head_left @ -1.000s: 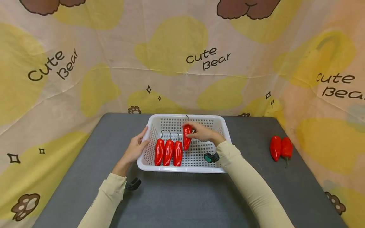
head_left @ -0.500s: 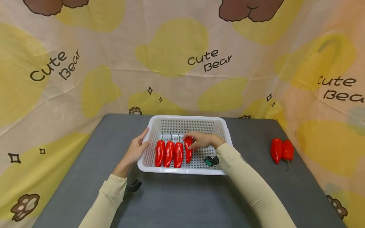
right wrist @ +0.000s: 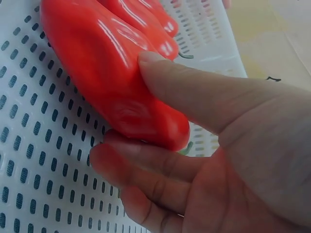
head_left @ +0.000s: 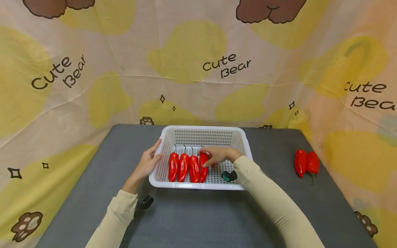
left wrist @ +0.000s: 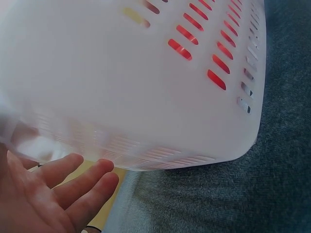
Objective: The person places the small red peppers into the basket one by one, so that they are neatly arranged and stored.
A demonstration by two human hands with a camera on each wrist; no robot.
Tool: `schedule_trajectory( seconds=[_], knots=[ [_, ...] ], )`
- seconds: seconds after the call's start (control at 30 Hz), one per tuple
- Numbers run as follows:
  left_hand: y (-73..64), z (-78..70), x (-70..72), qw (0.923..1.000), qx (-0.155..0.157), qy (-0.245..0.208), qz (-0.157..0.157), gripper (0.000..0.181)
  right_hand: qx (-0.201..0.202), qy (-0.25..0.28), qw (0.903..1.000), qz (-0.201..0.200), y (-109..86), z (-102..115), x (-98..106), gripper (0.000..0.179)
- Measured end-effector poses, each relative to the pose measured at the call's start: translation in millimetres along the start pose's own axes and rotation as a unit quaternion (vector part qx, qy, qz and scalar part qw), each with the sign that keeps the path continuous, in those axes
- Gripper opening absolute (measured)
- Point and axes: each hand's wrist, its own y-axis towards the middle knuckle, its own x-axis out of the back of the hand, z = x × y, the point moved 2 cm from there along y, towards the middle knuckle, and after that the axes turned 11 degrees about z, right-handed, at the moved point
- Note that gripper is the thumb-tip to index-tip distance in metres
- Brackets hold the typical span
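A white plastic basket (head_left: 198,186) with slotted walls stands on the table. My left hand (head_left: 147,163) holds its left rim, thumb over the edge; in the left wrist view several straight fingers (left wrist: 80,187) lie along the outside. Inside, three glossy red peppers (head_left: 183,168) lie side by side at the left, stems toward the back. My right hand (head_left: 217,155) holds a fourth red pepper (head_left: 203,172) right beside them. In the right wrist view the thumb presses on top of this pepper (right wrist: 112,73) and the fingers are at its side, near the perforated floor.
Two more red peppers (head_left: 306,162) lie together on the grey table (head_left: 198,217) to the right of the basket. A patterned cloth (head_left: 186,69) hangs behind and around the table. Dark wrist devices show at both sleeves.
My right hand has brought the pepper toward the front of the basket and down, then slightly left, beside the row. The left hand has stayed at the rim.
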Motion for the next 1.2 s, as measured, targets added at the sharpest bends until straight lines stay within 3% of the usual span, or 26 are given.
schedule_trajectory(
  seconds=[0.17, 0.53, 1.03, 1.2],
  knots=[
    [-1.5, -1.8, -0.4, 1.0000, -0.003, 0.000, 0.002, 0.065, -0.018, 0.006, 0.9998, 0.005, 0.1, -1.2, -1.1, 0.064],
    [-2.1, -2.4, -0.4, 1.0000, 0.001, 0.008, -0.001, 0.065, -0.043, 0.007, 0.9990, 0.000, 0.4, -4.6, -1.6, 0.061],
    [-1.4, -5.1, 0.1, 0.9999, -0.006, 0.013, -0.004, 0.064, -0.041, 0.040, 0.9982, 0.015, 1.6, -5.0, -1.3, 0.077],
    [-0.9, -3.7, 0.2, 0.9999, -0.002, 0.012, -0.002, 0.064, -0.039, 0.028, 0.9987, 0.018, 1.1, -5.1, -1.5, 0.078]
  ],
)
